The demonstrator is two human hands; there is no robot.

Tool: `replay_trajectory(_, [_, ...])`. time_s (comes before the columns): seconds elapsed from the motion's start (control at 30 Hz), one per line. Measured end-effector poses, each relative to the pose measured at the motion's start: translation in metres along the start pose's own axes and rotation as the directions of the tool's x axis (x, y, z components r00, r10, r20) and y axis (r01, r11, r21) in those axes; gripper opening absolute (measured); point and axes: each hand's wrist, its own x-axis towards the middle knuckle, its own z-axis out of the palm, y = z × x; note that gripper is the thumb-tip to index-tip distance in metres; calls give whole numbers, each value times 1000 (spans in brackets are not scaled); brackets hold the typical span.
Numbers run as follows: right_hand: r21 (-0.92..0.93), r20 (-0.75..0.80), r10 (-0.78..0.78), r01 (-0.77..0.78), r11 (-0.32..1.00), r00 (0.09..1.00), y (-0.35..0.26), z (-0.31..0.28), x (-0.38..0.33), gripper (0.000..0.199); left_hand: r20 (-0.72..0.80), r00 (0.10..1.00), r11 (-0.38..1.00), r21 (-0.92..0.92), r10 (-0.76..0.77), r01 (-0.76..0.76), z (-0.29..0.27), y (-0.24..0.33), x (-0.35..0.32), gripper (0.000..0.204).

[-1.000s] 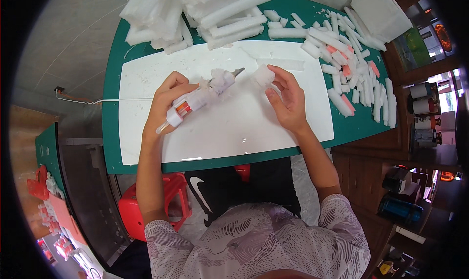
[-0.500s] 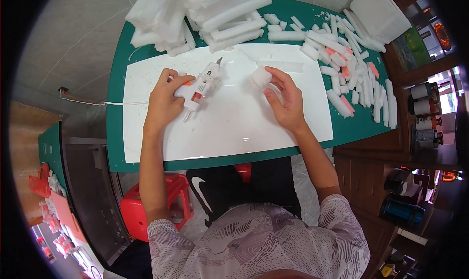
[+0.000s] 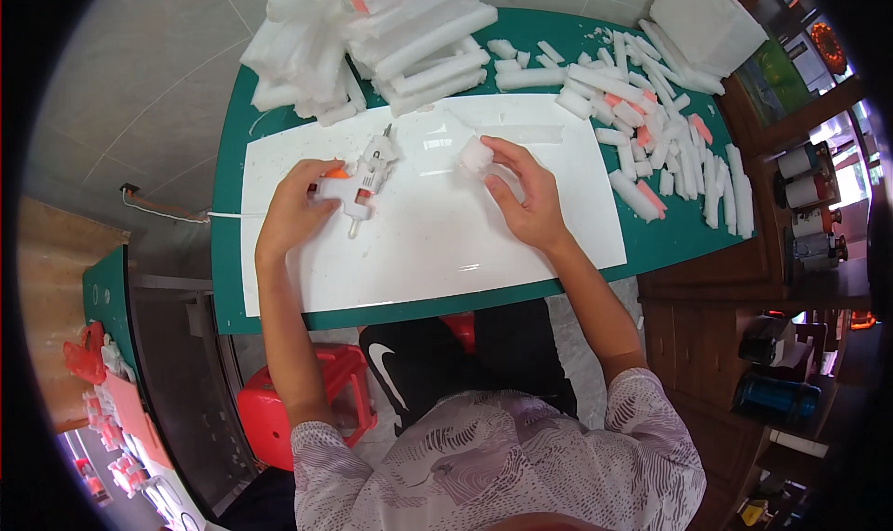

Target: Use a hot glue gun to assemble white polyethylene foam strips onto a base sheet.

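Note:
My left hand (image 3: 296, 207) is closed round the handle of a white hot glue gun (image 3: 372, 173) with an orange trigger. Its metal nozzle points away from me, and a clear glue stick pokes out of the rear end. The gun is low over a glossy white board (image 3: 437, 243); whether it rests there I cannot tell. To the right, my right hand (image 3: 528, 196) holds a small white foam block (image 3: 476, 156) between thumb and fingers, over the far half of the board.
Large white foam slabs (image 3: 423, 52) are stacked at the far left of the green table (image 3: 228, 280). Loose white foam strips and pink pieces (image 3: 646, 136) cover its right side, near a big foam block (image 3: 705, 21). A white cord (image 3: 233, 216) runs left; a red stool (image 3: 274, 419) stands below.
My left hand and the glue gun have shifted left and slightly nearer. My right hand has moved a little left with the foam block. The view has tilted slightly.

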Motion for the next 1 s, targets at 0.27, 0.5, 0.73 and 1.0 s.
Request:
replay_trajectory(0.27, [-6,34,-13,14,1000,999,-6,-4,1,42,-157,908,918,154,388,-365,21,86,-5,58])
replay_trajectory(0.5, [2,130,16,-16,1000,991,-6,-4,1,42,-62,796,794,153,602,-588,51,97,26,60])
replay_trajectory(0.73, [27,191,53,-59,998,980,-7,-6,0,42,-43,790,788,130,611,-602,57,87,29,57])
replay_trajectory(1.0, [24,170,34,-39,999,985,-5,-1,-2,45,-64,819,822,39,570,-568,65,76,25,56])
